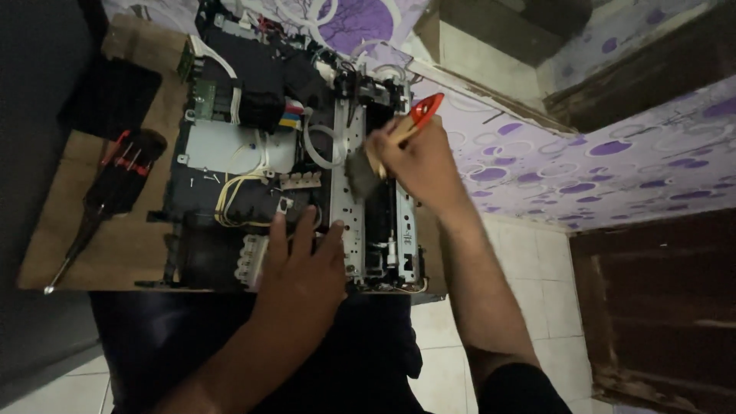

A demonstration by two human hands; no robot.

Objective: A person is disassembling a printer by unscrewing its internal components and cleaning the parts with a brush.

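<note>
An opened printer chassis [230,153] with bare metal plates, wires, white tubes and dark parts lies on a brown board. My left hand [303,268] rests flat on its near edge, fingers spread over the metal frame. My right hand [418,157] grips a paintbrush [383,149] with a red-tipped handle. The brush's dark bristles touch the upright metal rail [341,176] in the middle of the chassis.
A long screwdriver with a dark handle [100,207] lies on the brown board [115,253] left of the chassis, beside a black flat object [111,96]. A purple-patterned sheet [598,161] covers the surface to the right. White floor tiles [537,268] show below.
</note>
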